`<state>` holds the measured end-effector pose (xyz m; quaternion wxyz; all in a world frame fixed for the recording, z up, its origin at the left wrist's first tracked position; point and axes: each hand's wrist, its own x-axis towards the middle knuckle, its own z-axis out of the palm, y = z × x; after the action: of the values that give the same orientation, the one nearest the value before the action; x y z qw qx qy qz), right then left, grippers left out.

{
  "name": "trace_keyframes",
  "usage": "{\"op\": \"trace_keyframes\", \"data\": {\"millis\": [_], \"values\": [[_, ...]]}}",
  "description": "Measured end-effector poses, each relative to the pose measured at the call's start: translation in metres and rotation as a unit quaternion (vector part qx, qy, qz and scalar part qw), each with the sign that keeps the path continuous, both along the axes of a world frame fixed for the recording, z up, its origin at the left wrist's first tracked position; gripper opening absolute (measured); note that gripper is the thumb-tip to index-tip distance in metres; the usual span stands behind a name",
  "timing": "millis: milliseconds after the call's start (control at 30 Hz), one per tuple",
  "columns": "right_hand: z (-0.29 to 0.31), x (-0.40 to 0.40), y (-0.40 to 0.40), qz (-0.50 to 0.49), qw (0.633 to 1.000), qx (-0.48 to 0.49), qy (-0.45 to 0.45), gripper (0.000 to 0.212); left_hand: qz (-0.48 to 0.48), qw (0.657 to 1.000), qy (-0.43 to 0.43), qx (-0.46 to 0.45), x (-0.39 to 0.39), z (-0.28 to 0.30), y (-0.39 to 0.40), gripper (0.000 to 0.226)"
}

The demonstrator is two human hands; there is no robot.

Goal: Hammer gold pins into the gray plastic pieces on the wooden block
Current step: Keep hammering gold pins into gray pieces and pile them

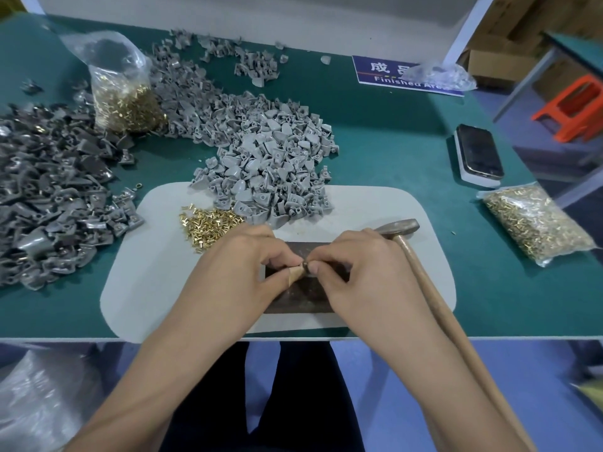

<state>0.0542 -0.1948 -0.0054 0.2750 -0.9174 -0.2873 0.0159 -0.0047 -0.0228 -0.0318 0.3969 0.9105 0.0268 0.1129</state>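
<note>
Left hand (241, 269) and right hand (355, 265) fingertip to fingertip over dark wooden block (303, 298), together pinching small gray plastic piece (295, 274); pin there too small to tell. Loose gold pins (208, 226) just beyond left hand, pale gray pieces (270, 164) heaped farther out. Hammer (399, 228) lying beside right hand, handle along right wrist, on pale mat (430, 256)

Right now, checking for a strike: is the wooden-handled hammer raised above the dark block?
No: the wooden-handled hammer lies on the pale mat, while both hands pinch a small piece over the dark block.
</note>
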Motion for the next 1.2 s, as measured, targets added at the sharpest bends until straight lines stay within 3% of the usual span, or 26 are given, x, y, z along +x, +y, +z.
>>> {"op": "trace_keyframes", "data": {"millis": [433,733,833,900,967,1067,1200], "values": [[-0.005,-0.01,0.003,0.009,0.999,-0.019,-0.041,0.013,-0.006,1.0,-0.015,-0.02,-0.004,-0.005,0.0,0.009],[-0.015,-0.006,-0.006,-0.003,0.996,0.088,0.002,0.012,0.011,0.999,-0.024,0.02,-0.003,-0.007,-0.001,0.005],[-0.012,0.007,-0.034,-0.099,0.983,0.154,-0.024,0.014,0.016,0.999,-0.022,0.016,-0.003,-0.007,0.0,0.003],[-0.017,0.018,-0.059,-0.21,0.973,0.07,-0.073,0.019,0.02,0.999,-0.024,0.014,-0.002,-0.007,-0.001,0.001],[-0.028,0.025,-0.077,-0.287,0.954,-0.071,-0.046,0.035,0.022,0.999,-0.028,0.011,-0.001,-0.007,-0.001,0.001],[-0.04,0.03,-0.08,-0.268,0.95,-0.162,0.02,0.037,0.026,0.999,-0.038,0.02,0.001,-0.007,-0.002,0.001],[-0.035,0.035,-0.083,-0.232,0.959,-0.162,-0.02,0.029,0.023,0.998,-0.046,0.034,0.002,-0.005,-0.003,0.005]]}}
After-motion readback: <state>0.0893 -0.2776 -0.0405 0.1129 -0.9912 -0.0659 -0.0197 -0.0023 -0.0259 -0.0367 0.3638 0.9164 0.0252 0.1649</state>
